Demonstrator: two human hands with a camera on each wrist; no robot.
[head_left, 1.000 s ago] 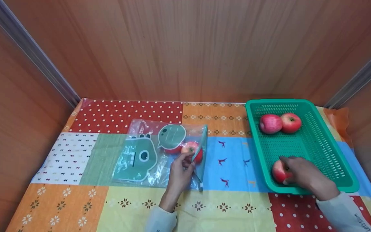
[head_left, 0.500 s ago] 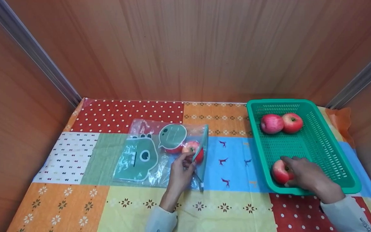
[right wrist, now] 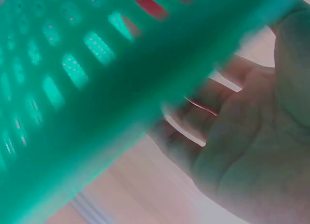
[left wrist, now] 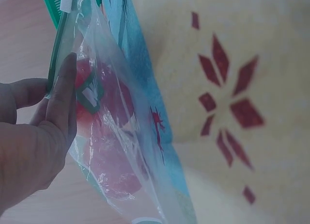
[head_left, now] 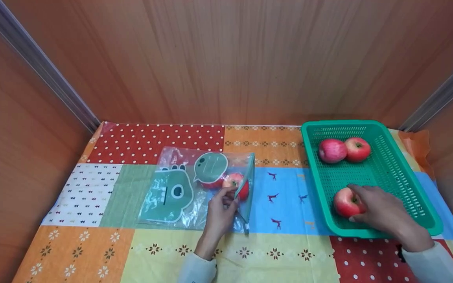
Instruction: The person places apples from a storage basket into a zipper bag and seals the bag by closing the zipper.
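A clear zip bag (head_left: 187,188) with green cartoon prints lies on the patchwork cloth, an apple (head_left: 237,184) inside it near its open right edge. My left hand (head_left: 222,208) pinches that green zip edge (left wrist: 57,54) and holds it up; the wrist view shows the apple (left wrist: 104,146) through the plastic. My right hand (head_left: 376,210) is inside the green basket (head_left: 407,173), fingers curled round a red apple (head_left: 344,202) at its near end. Two more apples (head_left: 342,150) lie at the basket's far end.
The table is boxed in by wooden walls at the back and both sides. The basket wall (right wrist: 121,88) fills the right wrist view, blurred. Bare cloth (head_left: 281,196) lies between bag and basket.
My right hand has closed round the near apple and drawn it slightly up and back in the basket. My left hand stays on the bag's edge.
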